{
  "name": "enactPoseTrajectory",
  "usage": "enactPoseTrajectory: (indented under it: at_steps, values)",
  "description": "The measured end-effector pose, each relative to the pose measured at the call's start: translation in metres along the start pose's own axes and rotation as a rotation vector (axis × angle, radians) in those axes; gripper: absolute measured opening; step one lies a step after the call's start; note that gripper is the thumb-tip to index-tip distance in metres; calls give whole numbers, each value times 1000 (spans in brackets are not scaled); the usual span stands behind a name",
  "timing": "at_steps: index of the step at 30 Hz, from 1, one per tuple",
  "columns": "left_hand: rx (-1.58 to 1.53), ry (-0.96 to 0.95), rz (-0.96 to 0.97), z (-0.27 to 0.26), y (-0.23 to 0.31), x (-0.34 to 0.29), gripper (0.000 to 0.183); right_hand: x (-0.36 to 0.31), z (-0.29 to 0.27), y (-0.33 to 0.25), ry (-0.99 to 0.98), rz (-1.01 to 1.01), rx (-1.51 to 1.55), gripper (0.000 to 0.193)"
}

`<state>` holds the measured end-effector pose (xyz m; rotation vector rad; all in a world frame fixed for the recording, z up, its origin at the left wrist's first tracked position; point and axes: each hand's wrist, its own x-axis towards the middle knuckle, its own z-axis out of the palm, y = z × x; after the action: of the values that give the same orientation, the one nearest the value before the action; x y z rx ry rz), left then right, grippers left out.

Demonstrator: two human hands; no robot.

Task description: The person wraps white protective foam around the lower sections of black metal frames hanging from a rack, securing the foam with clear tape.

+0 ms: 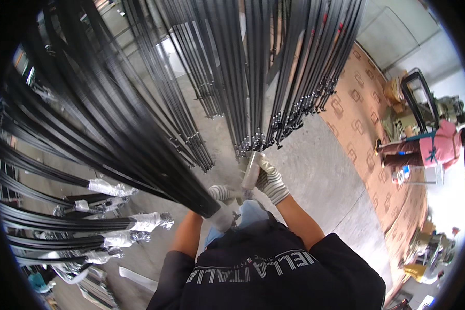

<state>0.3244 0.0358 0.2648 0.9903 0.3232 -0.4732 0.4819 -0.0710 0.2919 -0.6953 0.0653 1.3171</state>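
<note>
My right hand (pixel 272 182), in a striped white glove, is wrapped around an upright roll of clear plastic film (pixel 251 171) in front of my body. My left hand (pixel 221 193), gloved the same way, is partly hidden behind a thick bundle of long black strips (pixel 186 190). Its fingers point toward the lower end of the roll, blurred, so their grip is unclear. Clear film (pixel 223 216) covers the near end of this bundle, close to my waist. The bundle slants down from the upper left.
More black strips (pixel 253 93) hang ahead, with small fittings at their lower ends. At the left, several bundles have film-wrapped ends (pixel 149 222). Patterned brown carpet (pixel 354 113) lies right of the grey floor (pixel 325 170). A person in pink (pixel 439 144) stands far right near machinery.
</note>
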Motion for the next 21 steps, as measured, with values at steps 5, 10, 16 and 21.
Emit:
enactPoseTrajectory:
  at_steps: [5,10,16,21]
  values:
    - [-135,23,-181,-7,-20,19,30,-5,-21,4,-34,30,81,63]
    - [-175,135,-5,-24,-36,30,40,-9,-39,13,-20,133,200,53]
    - [-69,274,282,-29,-44,39,51,3,-49,28,-74,177,202,46]
    - [18,290,172,-16,-13,35,65,10,-51,33,-84,172,246,37]
